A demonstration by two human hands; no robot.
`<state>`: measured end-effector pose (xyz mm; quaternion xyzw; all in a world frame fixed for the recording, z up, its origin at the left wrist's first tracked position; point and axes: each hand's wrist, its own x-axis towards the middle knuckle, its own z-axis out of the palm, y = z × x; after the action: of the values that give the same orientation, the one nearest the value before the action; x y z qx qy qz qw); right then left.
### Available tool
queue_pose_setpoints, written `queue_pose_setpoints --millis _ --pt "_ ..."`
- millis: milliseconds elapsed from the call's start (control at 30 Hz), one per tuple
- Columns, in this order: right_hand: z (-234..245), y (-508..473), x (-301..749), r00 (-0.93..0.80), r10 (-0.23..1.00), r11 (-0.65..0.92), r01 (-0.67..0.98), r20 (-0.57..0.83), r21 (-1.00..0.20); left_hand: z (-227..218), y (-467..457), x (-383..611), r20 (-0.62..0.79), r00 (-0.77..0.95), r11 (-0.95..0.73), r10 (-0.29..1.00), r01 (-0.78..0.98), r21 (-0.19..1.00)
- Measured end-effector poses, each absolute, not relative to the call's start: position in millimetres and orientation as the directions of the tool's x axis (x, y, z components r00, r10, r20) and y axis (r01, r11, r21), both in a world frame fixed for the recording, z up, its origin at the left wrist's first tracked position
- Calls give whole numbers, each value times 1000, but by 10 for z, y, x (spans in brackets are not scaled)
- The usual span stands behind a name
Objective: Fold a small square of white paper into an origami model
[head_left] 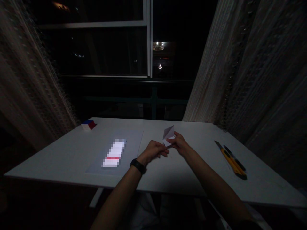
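A small folded piece of white paper (169, 134) stands up just above the white table (72, 153), near its middle. My right hand (178, 143) pinches the paper's lower edge with closed fingers. My left hand (154, 151), with a black band on the wrist, is curled beside it, its fingertips touching the paper's lower left corner. Whether the left fingers grip the paper is hard to tell in the dim light.
A grey sheet (115, 151) with a blurred white and red item lies left of my hands. A red, white and blue block (88, 124) sits at the far left corner. A yellow utility knife (231, 161) and a dark pen (235, 157) lie at the right. Curtains hang on both sides of a dark window.
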<state>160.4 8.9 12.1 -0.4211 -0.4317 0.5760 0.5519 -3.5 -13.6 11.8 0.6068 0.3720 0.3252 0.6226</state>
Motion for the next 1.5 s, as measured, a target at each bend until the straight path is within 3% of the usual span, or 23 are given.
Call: queue_pose_setpoints --millis 200,633,833,1033,1133,1233,1500 --pt "140 103 1671 22 1000 22 -321 15 -947 125 -146 -46 -80 513 60 855 56 997" --pt "115 81 1592 3 1000 7 -248 7 -969 60 -94 -26 -41 454 28 890 35 999" --pt "111 98 1593 24 1000 -4 -238 -10 -971 80 -96 -23 -92 461 74 883 55 996" --pt "106 112 1612 41 999 39 -241 30 -970 73 -88 -41 -94 408 102 908 4 995" --pt "101 105 1594 45 998 45 -226 36 -973 81 -87 -17 -54 314 93 948 -113 989" --pt "116 73 1557 15 999 38 -195 36 -980 91 -83 13 -20 197 63 980 -217 974" --pt "232 41 1722 -199 979 -68 -91 -48 -994 195 -31 12 -75 154 95 985 -128 987"
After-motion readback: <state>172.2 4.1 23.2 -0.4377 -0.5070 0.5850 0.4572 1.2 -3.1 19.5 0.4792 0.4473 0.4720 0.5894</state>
